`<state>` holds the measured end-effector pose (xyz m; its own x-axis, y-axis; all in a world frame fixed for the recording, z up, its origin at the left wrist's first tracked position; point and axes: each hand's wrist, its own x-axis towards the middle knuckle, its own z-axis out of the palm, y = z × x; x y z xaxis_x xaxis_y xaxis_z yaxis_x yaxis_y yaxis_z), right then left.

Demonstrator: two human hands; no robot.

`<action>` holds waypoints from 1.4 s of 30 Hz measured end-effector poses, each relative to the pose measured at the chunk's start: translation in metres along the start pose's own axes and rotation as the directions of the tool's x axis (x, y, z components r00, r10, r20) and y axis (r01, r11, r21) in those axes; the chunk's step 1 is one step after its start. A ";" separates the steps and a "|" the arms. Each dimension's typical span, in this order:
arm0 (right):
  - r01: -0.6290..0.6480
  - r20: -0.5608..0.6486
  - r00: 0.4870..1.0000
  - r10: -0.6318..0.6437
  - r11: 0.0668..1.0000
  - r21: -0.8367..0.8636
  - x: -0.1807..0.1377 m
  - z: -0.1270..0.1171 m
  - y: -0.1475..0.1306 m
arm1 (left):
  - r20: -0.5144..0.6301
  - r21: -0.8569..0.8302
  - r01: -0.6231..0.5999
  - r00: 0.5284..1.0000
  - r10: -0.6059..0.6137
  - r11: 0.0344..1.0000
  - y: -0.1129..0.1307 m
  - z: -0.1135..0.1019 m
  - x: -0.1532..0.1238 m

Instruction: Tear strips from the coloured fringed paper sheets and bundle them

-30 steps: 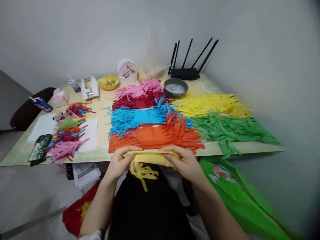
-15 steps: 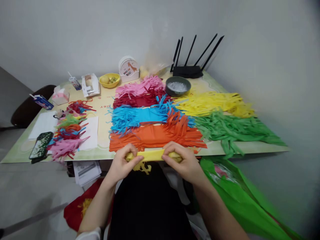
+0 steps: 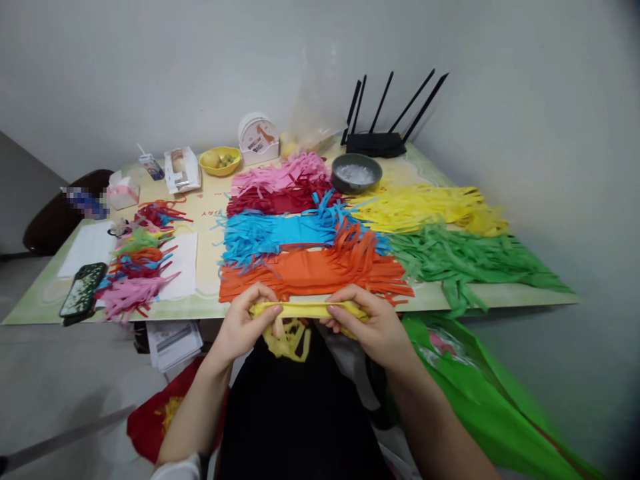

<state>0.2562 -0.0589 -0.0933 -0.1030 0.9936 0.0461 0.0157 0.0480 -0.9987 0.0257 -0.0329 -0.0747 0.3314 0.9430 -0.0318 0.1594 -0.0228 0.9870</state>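
Observation:
Both my hands grip a yellow fringed paper strip (image 3: 300,312) just in front of the table's near edge, above my lap. My left hand (image 3: 243,327) pinches its left end and my right hand (image 3: 373,327) pinches its right end. Yellow fringe hangs down between them. Directly beyond lies an orange fringed paper pile (image 3: 310,270), with blue (image 3: 273,233), dark red (image 3: 273,200) and pink (image 3: 280,175) piles behind it.
Yellow (image 3: 425,207) and green (image 3: 460,257) fringe piles lie at the right. A grey bowl (image 3: 356,173) and a router (image 3: 375,143) stand at the back. A phone (image 3: 83,290) and mixed coloured scraps (image 3: 135,267) lie at the left. Green sheet (image 3: 480,407) hangs below the table.
The hanging yellow fringe was gathered up toward the strip, then dropped a little again. Both hands rose slightly toward the table edge and keep their grip.

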 end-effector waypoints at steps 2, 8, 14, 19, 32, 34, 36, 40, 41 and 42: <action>-0.003 -0.038 0.999 0.006 0.996 0.093 0.000 0.003 0.002 | -0.050 -0.037 -0.003 0.999 0.002 0.999 -0.003 -0.001 0.001; 0.074 -0.083 0.995 -0.061 0.983 0.168 0.001 0.009 0.007 | -0.001 -0.271 -0.084 0.996 0.086 0.959 -0.015 -0.003 0.003; 0.226 0.000 0.974 -0.227 0.971 -0.082 0.003 0.005 0.000 | 0.035 -0.033 -0.108 0.993 0.109 0.994 -0.001 -0.006 0.003; 0.466 0.215 0.883 -0.416 0.825 -0.320 0.005 0.001 -0.014 | 0.264 0.301 -0.119 0.964 0.037 0.946 0.019 -0.002 0.011; 0.070 -0.012 0.997 -0.074 0.977 -0.200 0.003 0.007 -0.005 | 0.059 -0.024 0.045 0.997 -0.044 0.999 0.012 0.006 0.006; 0.027 -0.028 0.999 -0.027 1.000 -0.006 0.003 0.011 -0.004 | 0.032 -0.150 0.078 0.997 -0.074 0.986 0.008 0.006 0.006; 0.023 -0.054 0.998 -0.017 0.994 0.108 0.003 0.014 -0.003 | 0.016 -0.247 0.084 0.996 -0.083 0.965 0.004 0.006 0.006; 0.022 -0.052 0.999 -0.011 0.978 0.210 0.004 0.015 0.002 | -0.007 -0.387 0.052 0.998 -0.059 0.921 0.000 0.008 0.007; 0.021 -0.046 0.999 -0.011 0.972 0.233 0.004 0.015 0.003 | -0.008 -0.414 0.041 0.999 -0.048 0.910 -0.001 0.009 0.008; 0.018 -0.040 0.999 -0.008 0.967 0.254 0.004 0.015 0.005 | -0.010 -0.436 0.030 0.999 -0.038 0.899 -0.001 0.010 0.008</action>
<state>0.2406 -0.0560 -0.0986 -0.0630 0.9965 0.0547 -0.2389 0.0381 -0.9703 0.0375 -0.0289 -0.0776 0.3161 0.9463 -0.0679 -0.2520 0.1527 0.9556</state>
